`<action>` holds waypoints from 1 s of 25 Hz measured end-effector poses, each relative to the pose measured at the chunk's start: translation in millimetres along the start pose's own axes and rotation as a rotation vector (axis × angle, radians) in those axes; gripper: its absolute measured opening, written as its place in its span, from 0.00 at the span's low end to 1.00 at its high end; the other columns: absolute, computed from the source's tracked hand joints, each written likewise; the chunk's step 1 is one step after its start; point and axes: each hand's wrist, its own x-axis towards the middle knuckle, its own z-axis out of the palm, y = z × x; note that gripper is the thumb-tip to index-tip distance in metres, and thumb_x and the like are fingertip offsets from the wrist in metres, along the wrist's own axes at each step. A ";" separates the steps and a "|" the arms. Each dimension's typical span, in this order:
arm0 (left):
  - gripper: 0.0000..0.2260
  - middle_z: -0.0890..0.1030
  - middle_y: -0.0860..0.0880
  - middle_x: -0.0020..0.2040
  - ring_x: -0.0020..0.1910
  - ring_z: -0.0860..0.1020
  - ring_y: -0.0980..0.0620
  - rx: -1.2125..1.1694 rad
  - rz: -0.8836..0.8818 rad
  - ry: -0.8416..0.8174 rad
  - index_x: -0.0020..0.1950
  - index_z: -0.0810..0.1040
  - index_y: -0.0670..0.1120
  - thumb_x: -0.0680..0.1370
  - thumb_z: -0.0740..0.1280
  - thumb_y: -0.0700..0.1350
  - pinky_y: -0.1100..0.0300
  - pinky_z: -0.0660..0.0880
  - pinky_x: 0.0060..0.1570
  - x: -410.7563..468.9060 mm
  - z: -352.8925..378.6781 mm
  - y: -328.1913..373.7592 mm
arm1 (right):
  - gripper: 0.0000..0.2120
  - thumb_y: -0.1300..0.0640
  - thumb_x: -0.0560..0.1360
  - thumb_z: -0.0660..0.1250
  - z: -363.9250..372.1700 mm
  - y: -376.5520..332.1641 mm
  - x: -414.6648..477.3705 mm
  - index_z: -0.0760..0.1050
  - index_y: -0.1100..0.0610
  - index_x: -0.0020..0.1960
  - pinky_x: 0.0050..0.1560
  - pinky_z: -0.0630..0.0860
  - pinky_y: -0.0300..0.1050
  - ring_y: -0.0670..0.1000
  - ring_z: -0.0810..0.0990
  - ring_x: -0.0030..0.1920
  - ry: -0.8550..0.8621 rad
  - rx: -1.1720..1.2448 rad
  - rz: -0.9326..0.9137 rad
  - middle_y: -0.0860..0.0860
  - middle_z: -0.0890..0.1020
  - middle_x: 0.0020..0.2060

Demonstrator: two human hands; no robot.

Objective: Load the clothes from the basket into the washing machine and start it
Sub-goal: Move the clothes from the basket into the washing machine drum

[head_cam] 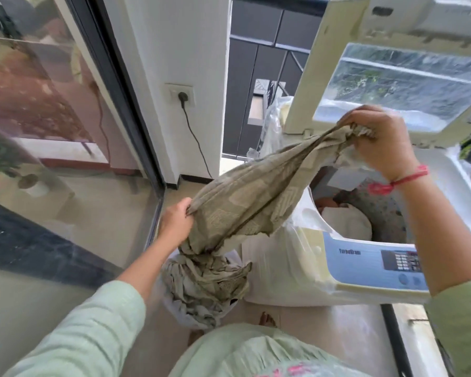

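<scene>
The cloth [250,202] is gripped at two points: by the right hand [378,140], upper right, above the open drum [386,210], and by the left hand [174,223], centre. It is held taut, presumably to draw the tail out of the basket [174,311], bottom centre.

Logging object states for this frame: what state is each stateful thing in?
washing machine lid: open, raised.
drum: partly loaded, white laundry inside.
olive cloth: stretched between both hands, lower end bunched in the basket.
basket: on the floor, not emptied.
plug: in the wall socket.
left hand: grips the cloth low.
right hand: grips the cloth's upper end.
</scene>
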 end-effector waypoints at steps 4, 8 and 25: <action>0.18 0.81 0.39 0.51 0.49 0.78 0.39 -0.048 -0.069 -0.102 0.64 0.74 0.46 0.74 0.61 0.39 0.54 0.72 0.42 -40.6 28.0 -5.0 | 0.15 0.74 0.65 0.61 29.7 -21.5 -34.4 0.80 0.60 0.43 0.46 0.78 0.40 0.46 0.80 0.43 -0.138 0.602 0.241 0.45 0.83 0.38; 0.14 0.82 0.44 0.44 0.44 0.79 0.41 -0.212 -0.173 -0.023 0.53 0.76 0.44 0.70 0.59 0.42 0.48 0.76 0.41 -78.7 33.7 -20.1 | 0.11 0.69 0.65 0.59 89.9 -57.6 -65.2 0.78 0.59 0.38 0.39 0.77 0.41 0.48 0.78 0.37 -0.184 0.874 0.435 0.48 0.81 0.34; 0.11 0.81 0.44 0.51 0.53 0.78 0.40 0.156 -0.146 -0.438 0.54 0.74 0.50 0.73 0.61 0.43 0.52 0.72 0.47 -139.6 97.9 -137.9 | 0.15 0.61 0.75 0.61 389.3 -71.1 -150.8 0.77 0.55 0.60 0.61 0.72 0.46 0.57 0.75 0.61 -1.150 -0.178 0.390 0.56 0.77 0.62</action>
